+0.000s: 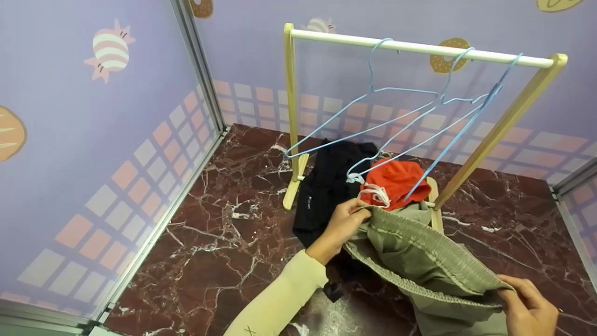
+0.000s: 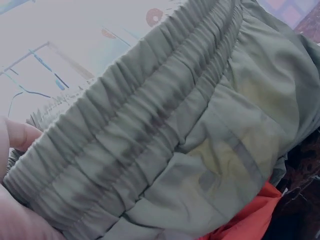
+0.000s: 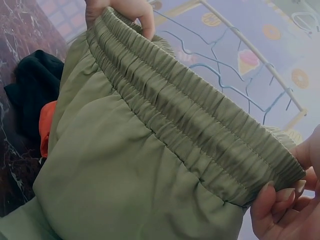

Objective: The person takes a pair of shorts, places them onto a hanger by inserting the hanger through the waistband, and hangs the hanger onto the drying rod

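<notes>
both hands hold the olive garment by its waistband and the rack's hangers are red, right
The colour is wrong: the hangers on the rack are light blue, as the head view shows. The left hand and right hand hold the olive garment by its waistband.

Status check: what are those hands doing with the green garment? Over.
Left hand, right hand gripping opposite waistband ends. Green garment held open. Nothing apparent in the way; red garment, black garment heaped beyond.
</notes>
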The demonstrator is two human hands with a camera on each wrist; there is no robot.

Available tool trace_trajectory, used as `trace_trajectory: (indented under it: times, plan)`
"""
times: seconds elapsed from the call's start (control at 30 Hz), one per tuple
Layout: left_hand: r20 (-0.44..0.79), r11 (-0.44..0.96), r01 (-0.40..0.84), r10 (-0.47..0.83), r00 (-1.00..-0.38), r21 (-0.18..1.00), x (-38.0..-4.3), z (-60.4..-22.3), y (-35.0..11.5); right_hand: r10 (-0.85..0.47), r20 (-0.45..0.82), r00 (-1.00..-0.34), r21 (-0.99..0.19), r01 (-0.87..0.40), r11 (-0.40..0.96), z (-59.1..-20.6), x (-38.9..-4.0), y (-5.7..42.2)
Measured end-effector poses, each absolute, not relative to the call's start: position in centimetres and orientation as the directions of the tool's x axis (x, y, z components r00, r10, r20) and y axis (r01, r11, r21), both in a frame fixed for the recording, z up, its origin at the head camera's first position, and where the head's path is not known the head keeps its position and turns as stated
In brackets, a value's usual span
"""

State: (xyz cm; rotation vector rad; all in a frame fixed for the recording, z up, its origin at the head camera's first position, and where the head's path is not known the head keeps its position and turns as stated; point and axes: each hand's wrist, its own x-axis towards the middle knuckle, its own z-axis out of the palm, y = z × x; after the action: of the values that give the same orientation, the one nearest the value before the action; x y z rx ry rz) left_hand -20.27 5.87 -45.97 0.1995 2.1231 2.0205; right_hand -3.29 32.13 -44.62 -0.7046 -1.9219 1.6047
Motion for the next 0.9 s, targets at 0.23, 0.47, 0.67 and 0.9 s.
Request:
trace_trajectory:
  times: [0.23,0.47,0.67,0.9]
  plan:
    - [-0.07,0.063,-0.057,0.234,-0.97,0.996,-20.2,-45.9,5.5,0.66,0.053,-0.749,-0.988,0.059,0.145,-44.7,-3.9,31.2]
    - [-0.102,0.08,-0.086,0.234,-0.967,0.993,-20.2,-46.1,5.3,0.656,-0.023,-0.754,-0.992,0.099,0.079,-44.5,-4.5,30.7]
    - [-0.1,0.011,-0.1,0.259,-0.961,0.995,-20.1,-46.2,5.1,0.648,-0.053,-0.76,-0.988,0.132,0.075,-44.7,-4.9,30.2]
    - [-0.094,-0.09,-0.127,0.304,-0.948,0.988,-19.8,-46.2,5.2,0.621,-0.1,-0.777,-0.975,0.201,0.094,-45.1,-5.1,30.1]
